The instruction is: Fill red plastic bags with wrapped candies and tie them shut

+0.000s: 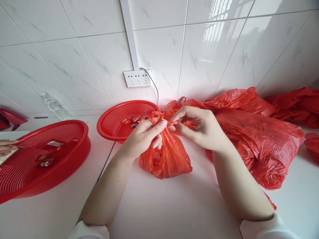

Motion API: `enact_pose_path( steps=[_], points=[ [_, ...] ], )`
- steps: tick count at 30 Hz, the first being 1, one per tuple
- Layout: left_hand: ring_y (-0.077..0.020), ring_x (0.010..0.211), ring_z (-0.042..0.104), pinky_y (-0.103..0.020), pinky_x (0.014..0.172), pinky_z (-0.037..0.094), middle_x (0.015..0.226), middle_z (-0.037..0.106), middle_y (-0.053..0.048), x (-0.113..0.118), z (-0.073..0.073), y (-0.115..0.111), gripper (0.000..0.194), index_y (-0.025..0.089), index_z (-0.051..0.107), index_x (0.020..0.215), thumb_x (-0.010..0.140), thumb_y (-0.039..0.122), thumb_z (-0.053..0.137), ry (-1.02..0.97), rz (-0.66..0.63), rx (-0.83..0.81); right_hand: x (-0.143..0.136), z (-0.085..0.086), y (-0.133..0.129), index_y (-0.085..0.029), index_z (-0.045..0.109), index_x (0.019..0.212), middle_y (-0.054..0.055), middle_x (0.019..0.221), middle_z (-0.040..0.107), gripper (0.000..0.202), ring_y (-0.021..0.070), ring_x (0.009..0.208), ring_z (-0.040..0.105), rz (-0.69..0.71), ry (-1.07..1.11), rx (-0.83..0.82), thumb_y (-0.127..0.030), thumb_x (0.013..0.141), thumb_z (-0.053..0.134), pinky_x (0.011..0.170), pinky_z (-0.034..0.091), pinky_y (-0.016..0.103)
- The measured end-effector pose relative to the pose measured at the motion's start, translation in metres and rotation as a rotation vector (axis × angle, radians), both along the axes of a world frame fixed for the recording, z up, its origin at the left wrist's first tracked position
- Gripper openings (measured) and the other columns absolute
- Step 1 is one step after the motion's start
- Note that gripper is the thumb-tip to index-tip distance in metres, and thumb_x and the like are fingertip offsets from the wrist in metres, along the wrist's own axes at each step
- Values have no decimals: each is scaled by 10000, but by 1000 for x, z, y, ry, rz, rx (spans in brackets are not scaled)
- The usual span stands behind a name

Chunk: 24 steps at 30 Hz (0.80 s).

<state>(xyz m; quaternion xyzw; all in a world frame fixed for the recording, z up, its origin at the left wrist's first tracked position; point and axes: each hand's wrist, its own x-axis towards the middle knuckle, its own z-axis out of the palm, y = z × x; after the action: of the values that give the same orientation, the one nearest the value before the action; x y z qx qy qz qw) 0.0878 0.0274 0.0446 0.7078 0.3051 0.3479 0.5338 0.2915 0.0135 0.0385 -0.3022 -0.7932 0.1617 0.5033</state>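
Note:
A small red plastic bag (171,159) stands on the white table in front of me, its top gathered and twisted. My left hand (147,134) pinches the gathered neck between thumb and fingers, with a loop of the handle sticking up above. On the other side, my right hand (199,126) grips a twisted strip of the same bag between thumb and forefinger. Something dark red with print shows faintly through the bag's thin side. Just behind my left hand is a red perforated basket (104,127) holding several small wrapped packets.
Large filled red bags (264,142) lie at the right. A bigger red basket (79,149) with packets is at the left, beside another person's hand (6,147). A clear bottle (56,107) and a wall socket (137,79) are at the back.

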Motion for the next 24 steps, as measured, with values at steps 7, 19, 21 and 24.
enact_pose_path(
  steps=[7, 19, 21, 24],
  points=[
    [-132, 662, 636, -273, 708, 511, 639, 652, -9, -5, -7, 21, 210, 187, 712, 868, 873, 363, 598, -71, 27, -35, 3, 3, -17, -192, 610, 923, 18, 900, 651, 242, 124, 752, 605, 86, -259, 122, -13, 771, 553, 647, 500, 235],
    [-151, 818, 675, -264, 728, 536, 893, 685, -23, -18, -17, 20, 256, 230, 637, 888, 842, 25, 489, 405, 505, 1559, -12, -10, 6, -248, 593, 1181, 52, 1213, 625, 256, 185, 978, 650, 18, 121, -212, -312, 958, 485, 858, 550, 341],
    [-155, 852, 684, -258, 745, 548, 935, 692, -28, -18, -26, 33, 196, 236, 637, 897, 845, 68, 552, 279, 600, 1630, -16, -17, 13, -291, 494, 1314, 58, 1303, 577, 364, 169, 868, 676, 82, 215, -373, -359, 957, 476, 731, 590, 331],
    [-155, 824, 700, -252, 708, 562, 905, 717, -11, -15, -32, 44, 155, 240, 634, 878, 814, 99, 632, 199, 592, 1605, -19, -21, 19, -324, 369, 1410, 64, 1252, 602, 534, 144, 701, 669, 167, 292, -528, -392, 912, 550, 528, 572, 285]
  ],
)
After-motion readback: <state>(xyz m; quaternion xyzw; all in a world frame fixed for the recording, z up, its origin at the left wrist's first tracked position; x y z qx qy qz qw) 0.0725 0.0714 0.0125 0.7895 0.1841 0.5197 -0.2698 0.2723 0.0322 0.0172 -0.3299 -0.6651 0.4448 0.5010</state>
